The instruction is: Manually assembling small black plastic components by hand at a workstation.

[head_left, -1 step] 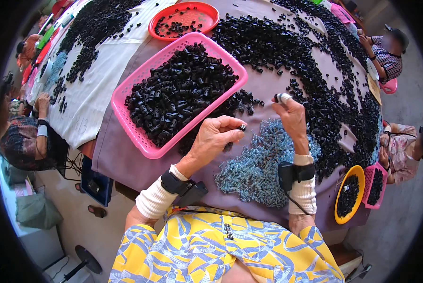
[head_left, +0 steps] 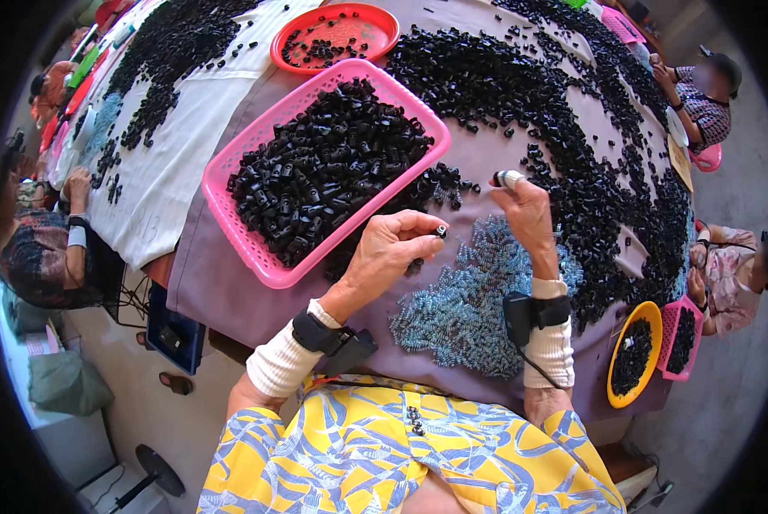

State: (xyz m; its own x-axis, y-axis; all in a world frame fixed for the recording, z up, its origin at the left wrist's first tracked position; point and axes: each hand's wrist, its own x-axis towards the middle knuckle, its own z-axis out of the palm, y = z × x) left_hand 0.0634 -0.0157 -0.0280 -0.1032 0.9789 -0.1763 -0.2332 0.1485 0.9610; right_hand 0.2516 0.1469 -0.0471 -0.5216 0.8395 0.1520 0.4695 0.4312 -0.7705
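Observation:
Thumb and fingers of my left hand (head_left: 385, 247) pinch a small black plastic part (head_left: 440, 231) with a pale spot at its end. That hand is beside the near right edge of a pink basket (head_left: 230, 226), which is heaped with black plastic parts (head_left: 328, 163). My right hand (head_left: 530, 210) is closed above the far edge of a pile of small metal springs (head_left: 470, 313). White tape (head_left: 510, 178) wraps one of its fingers. Something dark shows at that fingertip, too small to make out.
A red tray (head_left: 350, 32) with a few black parts stands behind the basket. Loose black parts (head_left: 487, 81) spread across the cloth. At the right edge are a yellow bowl (head_left: 657, 343) and a small pink basket (head_left: 695, 330). Other people sit around the table.
My right hand has shifted very slightly to the left. My left hand keeps its pinch on the black part in the same place.

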